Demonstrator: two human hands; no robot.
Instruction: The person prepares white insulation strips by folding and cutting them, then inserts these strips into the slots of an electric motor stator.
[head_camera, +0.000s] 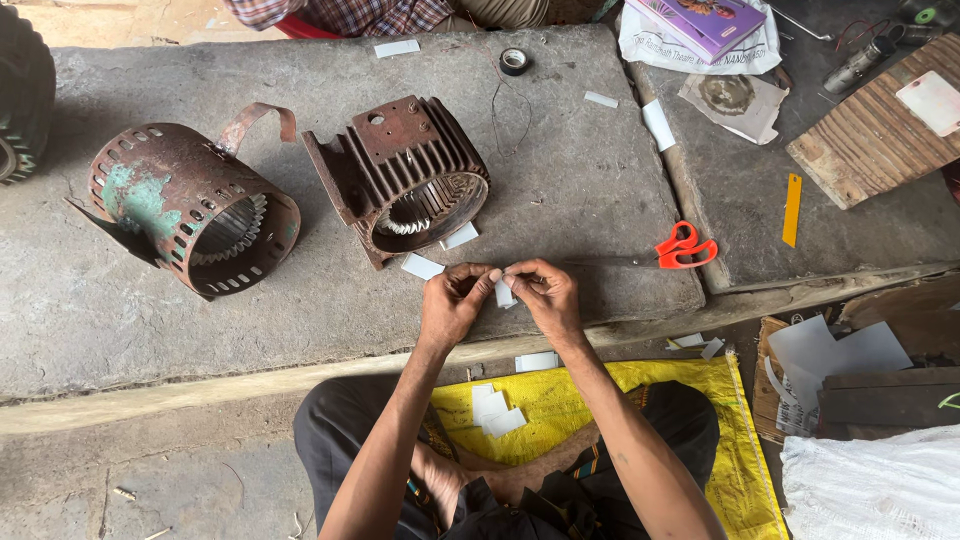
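Both the left hand (452, 300) and right hand (545, 292) pinch one white paper strip (505, 293), folding it at the slab's front edge; several cut strips (496, 409) lie finished, the motor housing (405, 175) unlined.

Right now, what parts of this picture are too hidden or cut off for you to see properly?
In the head view:
- The white paper strip: mostly covered by the fingers of the left hand and right hand, so its shape is unclear.
- The finned motor housing: its inside is dark, windings unclear.
- The dark ribbed object: cut off by the left edge.
- The person in the checked shirt: cut off by the top edge.
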